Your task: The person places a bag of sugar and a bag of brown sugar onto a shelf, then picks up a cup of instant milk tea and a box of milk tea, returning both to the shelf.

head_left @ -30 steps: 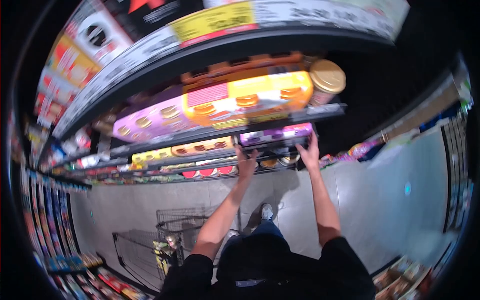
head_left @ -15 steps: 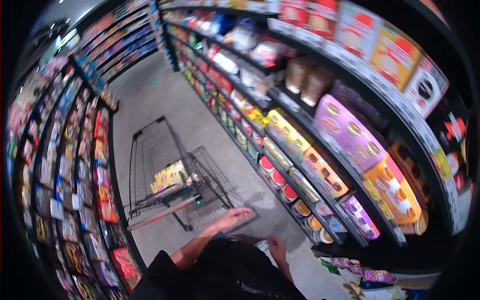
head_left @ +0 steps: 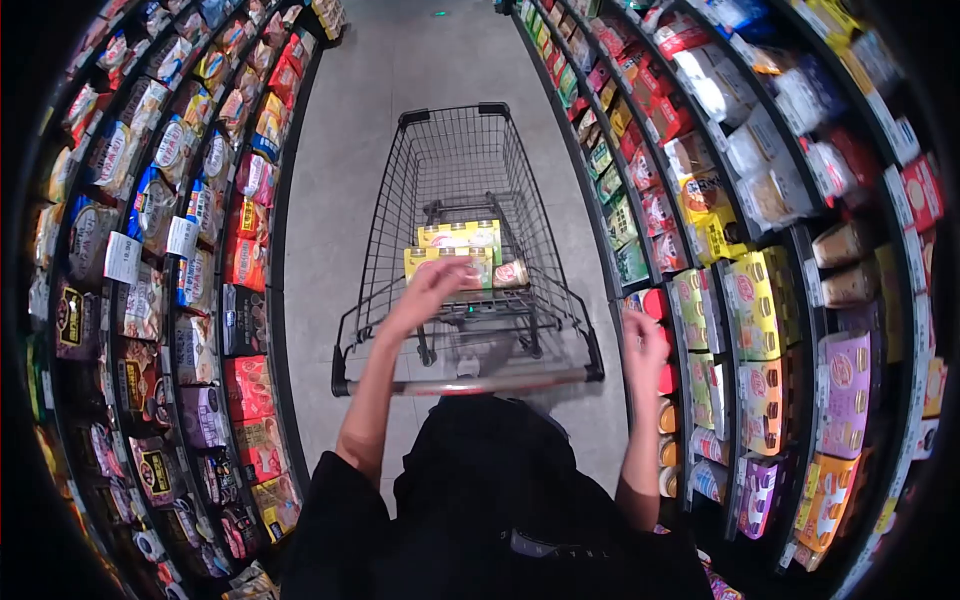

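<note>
A black wire shopping cart (head_left: 383, 190) stands straight ahead, its handlebar (head_left: 480, 385) just in front of my body. Two yellow multipacks (head_left: 460, 235) lie at its near end, with a small red-and-white labelled jar (head_left: 511, 274) beside them. My left hand (head_left: 435, 287) hovers above the near part of the cart, fingers stretched to the right, and hides part of the front pack. Off to the right, my right hand (head_left: 645, 345) is raised beside the shelf of red-lidded jars (head_left: 655, 304). Its fingers are loosely bent and apart, with nothing visible in them.
Shelves of bagged snacks (head_left: 200, 300) line the left side of the aisle. On the right, shelving holds yellow multipacks (head_left: 752, 300), purple multipacks (head_left: 845, 385) and orange packs (head_left: 828, 500). The grey floor (head_left: 375, 60) runs forward between them.
My view has swung from tilted to straight along the aisle, centring the cart. The left hand is now over the cart; the right hand has risen and moved out toward the right shelf.
</note>
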`<state>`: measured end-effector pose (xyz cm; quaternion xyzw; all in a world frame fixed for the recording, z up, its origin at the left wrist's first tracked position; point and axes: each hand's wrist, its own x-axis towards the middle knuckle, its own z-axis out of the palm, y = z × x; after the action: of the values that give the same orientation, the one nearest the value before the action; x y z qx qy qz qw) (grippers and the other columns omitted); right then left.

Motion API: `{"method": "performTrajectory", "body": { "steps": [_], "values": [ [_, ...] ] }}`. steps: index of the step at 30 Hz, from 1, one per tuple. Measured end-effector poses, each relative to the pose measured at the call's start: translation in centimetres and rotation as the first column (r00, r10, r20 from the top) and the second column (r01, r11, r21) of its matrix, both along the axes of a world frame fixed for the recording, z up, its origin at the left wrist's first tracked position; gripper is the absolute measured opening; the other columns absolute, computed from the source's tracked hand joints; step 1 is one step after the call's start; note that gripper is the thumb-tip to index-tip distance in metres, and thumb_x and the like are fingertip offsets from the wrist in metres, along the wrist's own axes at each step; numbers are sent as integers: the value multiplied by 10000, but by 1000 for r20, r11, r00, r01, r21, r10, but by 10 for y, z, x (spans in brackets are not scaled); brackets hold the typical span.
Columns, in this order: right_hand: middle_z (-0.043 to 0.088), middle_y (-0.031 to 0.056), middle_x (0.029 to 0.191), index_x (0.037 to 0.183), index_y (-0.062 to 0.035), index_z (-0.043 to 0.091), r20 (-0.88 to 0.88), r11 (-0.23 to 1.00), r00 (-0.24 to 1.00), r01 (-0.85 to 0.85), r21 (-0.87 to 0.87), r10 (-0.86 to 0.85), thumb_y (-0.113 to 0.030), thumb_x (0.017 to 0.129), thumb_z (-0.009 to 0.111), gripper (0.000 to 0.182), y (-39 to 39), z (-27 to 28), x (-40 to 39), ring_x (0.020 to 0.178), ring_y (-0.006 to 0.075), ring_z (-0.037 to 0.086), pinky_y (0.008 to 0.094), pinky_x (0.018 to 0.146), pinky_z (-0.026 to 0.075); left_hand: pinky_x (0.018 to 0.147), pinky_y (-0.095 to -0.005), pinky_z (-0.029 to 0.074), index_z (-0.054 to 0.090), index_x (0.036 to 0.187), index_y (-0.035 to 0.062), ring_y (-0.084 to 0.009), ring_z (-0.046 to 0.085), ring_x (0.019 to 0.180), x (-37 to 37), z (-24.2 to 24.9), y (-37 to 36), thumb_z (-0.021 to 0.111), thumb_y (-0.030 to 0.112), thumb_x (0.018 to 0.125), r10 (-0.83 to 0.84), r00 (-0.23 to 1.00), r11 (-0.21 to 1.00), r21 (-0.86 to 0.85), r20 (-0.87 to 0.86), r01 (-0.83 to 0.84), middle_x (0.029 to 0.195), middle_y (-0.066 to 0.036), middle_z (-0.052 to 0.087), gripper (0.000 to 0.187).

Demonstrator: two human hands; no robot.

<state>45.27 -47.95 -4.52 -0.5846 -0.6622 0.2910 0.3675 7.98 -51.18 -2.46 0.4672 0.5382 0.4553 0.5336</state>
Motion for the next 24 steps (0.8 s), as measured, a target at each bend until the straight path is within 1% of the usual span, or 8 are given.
{"method": "performTrajectory", "body": {
  "steps": [3,6,10,16,18,20,22,24],
  "values": [
    [658,153,992,1027,-32,653,149,944,955,-282,170,258,-7,812,631,217,17,-14,-85,979,345,613,389,881,477,837,-269,490,571,1216,-20,-138,618,947,-82,-73,39,551,187,966,64,973,991,-103,-220,-89,1047,-98,660,325],
    [657,110,1021,1009,-47,644,478,897,827,-414,159,297,-40,795,635,215,16,-37,-127,1009,319,605,396,870,473,827,-312,503,592,1189,18,-198,643,936,-140,-160,81,579,229,917,-29,898,968,-236,-438,-83,1009,-127,677,345],
    [667,111,980,1012,-62,662,365,938,869,-268,-219,333,-80,818,599,205,16,-50,-125,965,305,613,401,845,462,850,-420,512,624,1141,74,-340,659,954,-141,-229,112,589,258,838,-192,698,934,-347,-690,-86,1024,-187,684,357],
    [674,115,911,951,-63,677,444,953,850,-196,-230,282,-82,799,619,164,22,-47,-130,881,299,628,410,767,487,870,-473,488,612,1119,57,-386,605,996,-31,-260,166,609,154,770,-341,527,937,-234,-778,260,1030,-206,634,363],
    [676,115,908,926,-62,677,419,962,869,-205,-180,264,-79,769,637,163,23,-48,-131,897,294,635,407,741,500,895,-466,479,579,1146,14,-395,584,1032,10,-281,181,607,91,736,-423,612,906,-317,-668,281,1061,-236,616,418],
    [675,118,949,940,-62,665,423,954,860,-213,-211,286,-87,751,649,191,18,-58,-127,909,291,638,393,731,511,915,-460,470,562,1161,5,-402,565,1061,37,-377,164,618,13,690,-112,745,955,135,-658,263,1076,-243,605,475],
    [654,126,953,965,-66,630,249,940,911,-291,-177,329,-93,754,645,213,18,-60,-118,904,294,632,379,737,518,932,-427,464,561,1171,31,-370,554,1091,59,-423,169,637,-66,637,-102,683,952,129,-724,278,1134,-191,586,549],
    [628,135,933,967,-61,590,242,934,919,-250,-255,313,-108,757,638,220,22,-48,-122,925,300,620,388,759,524,949,-384,465,569,1162,51,-318,562,1088,64,-428,180,744,43,617,-303,620,931,-85,-724,356,1070,-126,588,572]
  ]
}}
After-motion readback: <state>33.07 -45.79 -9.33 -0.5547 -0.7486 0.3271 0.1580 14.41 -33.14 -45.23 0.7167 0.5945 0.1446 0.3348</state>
